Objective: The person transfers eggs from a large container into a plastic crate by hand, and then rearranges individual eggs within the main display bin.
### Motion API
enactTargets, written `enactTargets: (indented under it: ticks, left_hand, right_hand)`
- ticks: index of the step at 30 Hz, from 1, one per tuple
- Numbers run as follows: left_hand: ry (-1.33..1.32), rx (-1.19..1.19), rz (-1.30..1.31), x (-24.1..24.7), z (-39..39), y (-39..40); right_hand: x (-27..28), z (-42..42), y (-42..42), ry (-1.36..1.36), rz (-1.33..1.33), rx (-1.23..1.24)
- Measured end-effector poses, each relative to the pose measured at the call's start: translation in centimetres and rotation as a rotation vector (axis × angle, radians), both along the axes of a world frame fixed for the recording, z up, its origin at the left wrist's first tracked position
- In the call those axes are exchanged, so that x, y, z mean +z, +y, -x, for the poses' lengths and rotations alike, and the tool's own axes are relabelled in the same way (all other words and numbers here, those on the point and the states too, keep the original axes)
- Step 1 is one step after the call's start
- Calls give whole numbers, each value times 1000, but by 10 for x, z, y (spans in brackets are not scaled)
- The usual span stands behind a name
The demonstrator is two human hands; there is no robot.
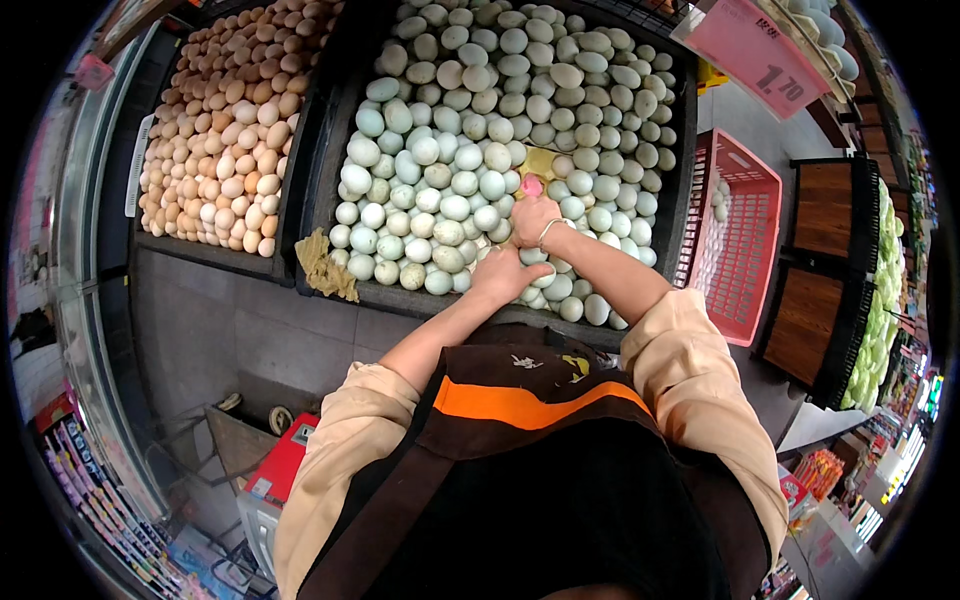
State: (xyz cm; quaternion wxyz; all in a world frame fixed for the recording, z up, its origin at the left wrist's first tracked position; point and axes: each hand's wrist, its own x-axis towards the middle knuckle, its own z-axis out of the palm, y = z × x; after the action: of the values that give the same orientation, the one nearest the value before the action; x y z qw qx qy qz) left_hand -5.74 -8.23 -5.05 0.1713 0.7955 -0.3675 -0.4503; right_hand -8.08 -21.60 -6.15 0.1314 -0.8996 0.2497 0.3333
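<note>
Pale blue-green eggs [455, 208], probably duck eggs, fill a large black-edged display bin [390, 304] before me. My right hand [534, 219], with a bangle at the wrist, reaches into the middle of the pile. A small pink object [532, 184] shows just beyond its fingers; whether the hand holds it is unclear. It lies by an exposed patch of yellowish egg tray [538, 162]. Close below, my left hand [499, 274] rests among the eggs at the near side, thumb stretched right beside an egg. The fingertips of both hands are hidden.
Brown eggs [225, 150] fill a neighbouring bin at left. Crumpled brown paper [327, 264] lies on the near left corner. A pink plastic basket [742, 247] holding some eggs stands at right. A pink price sign [757, 56] hangs at upper right. Green produce [874, 307] sits farther right.
</note>
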Motion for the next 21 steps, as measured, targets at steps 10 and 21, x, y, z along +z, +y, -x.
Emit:
enactTargets:
  ticks: [10, 21]
  left_hand:
    - [-80, 40, -28, 5, 23, 0]
    - [-184, 50, 101, -15, 48, 16]
  right_hand:
    - [0, -2, -18, 42, -106, -17]
    - [44, -3, 26, -170, -168, -133]
